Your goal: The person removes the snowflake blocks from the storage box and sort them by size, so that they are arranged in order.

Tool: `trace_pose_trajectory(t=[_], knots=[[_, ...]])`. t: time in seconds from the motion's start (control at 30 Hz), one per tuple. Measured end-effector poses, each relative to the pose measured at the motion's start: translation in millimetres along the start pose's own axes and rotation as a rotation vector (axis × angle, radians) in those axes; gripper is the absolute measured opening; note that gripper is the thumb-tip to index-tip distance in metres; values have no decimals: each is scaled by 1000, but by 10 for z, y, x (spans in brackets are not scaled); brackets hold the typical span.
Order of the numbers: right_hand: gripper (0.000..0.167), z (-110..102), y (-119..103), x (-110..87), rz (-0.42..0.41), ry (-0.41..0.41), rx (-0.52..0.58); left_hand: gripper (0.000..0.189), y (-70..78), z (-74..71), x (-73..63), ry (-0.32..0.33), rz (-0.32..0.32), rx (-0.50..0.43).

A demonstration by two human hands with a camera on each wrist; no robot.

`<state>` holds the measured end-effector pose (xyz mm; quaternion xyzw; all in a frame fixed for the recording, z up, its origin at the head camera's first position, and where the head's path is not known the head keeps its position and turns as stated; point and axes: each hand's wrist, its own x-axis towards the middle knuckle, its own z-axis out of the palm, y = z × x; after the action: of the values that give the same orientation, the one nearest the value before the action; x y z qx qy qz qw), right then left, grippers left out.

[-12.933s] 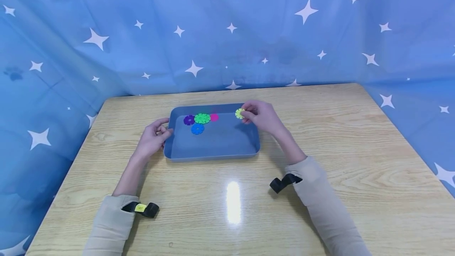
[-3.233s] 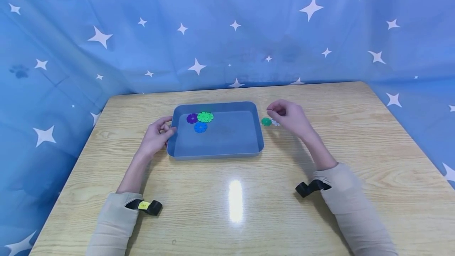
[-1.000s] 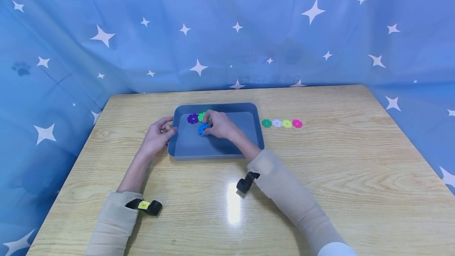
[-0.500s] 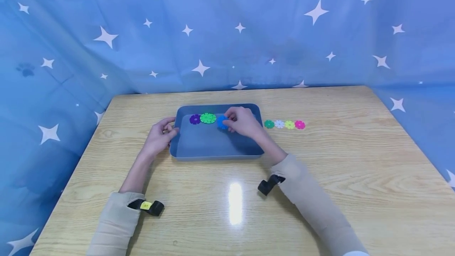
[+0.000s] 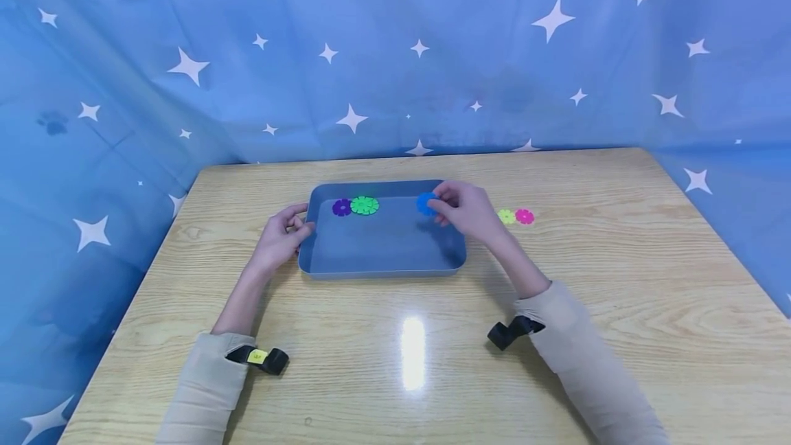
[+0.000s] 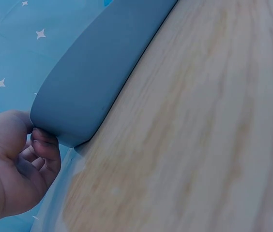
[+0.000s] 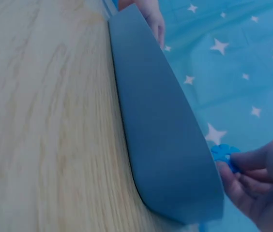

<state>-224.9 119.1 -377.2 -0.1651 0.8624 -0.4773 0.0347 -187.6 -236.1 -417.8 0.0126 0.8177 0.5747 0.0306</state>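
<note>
My left hand point(image 5: 281, 239) grips the left wall of a shallow blue-grey tray point(image 5: 377, 253), thumb over the rim; in the left wrist view its curled fingers point(image 6: 47, 150) meet the tray's end. Between thumb and fingers my right hand point(image 5: 468, 210) pinches a blue snowflake disc point(image 5: 425, 204), held over the tray's right part. The right wrist view shows that blue disc point(image 7: 223, 153) tilted just above the tray rim. Inside the tray, at the back left, lie a purple snowflake disc point(image 5: 342, 207) and bright green snowflake discs point(image 5: 364, 205), which seem to overlap.
Right of the tray on the wooden table point(image 5: 383, 335) lie a yellow disc point(image 5: 506, 216) and a pink disc point(image 5: 524, 216). My right hand and forearm hide the table nearer the tray. A blue star-patterned curtain point(image 5: 395, 53) hangs behind the table.
My right hand has picked the blue disc off the tray floor and carried it rightward. Earlier, yellow and pink discs went from tray to table, joining a row. The left hand keeps its grip.
</note>
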Motion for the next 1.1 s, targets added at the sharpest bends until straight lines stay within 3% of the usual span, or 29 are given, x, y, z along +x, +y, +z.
trace_pose_trajectory(t=[0.2,0.3,0.57,0.8,1.1], knots=[[21,-219,102,-59,22,49,10,50,262,9,-123,-11,-24,14],[24,-333,159,-104,30,68,-14,49,324,15,-154,-16,-28,23],[34,-622,305,-221,57,111,-46,49,327,6,-154,-14,-30,19],[44,-889,438,-332,134,135,-37,49,326,1,-154,-15,-36,25],[48,-1155,674,-482,207,150,-107,49,334,16,-156,-12,-41,35]])
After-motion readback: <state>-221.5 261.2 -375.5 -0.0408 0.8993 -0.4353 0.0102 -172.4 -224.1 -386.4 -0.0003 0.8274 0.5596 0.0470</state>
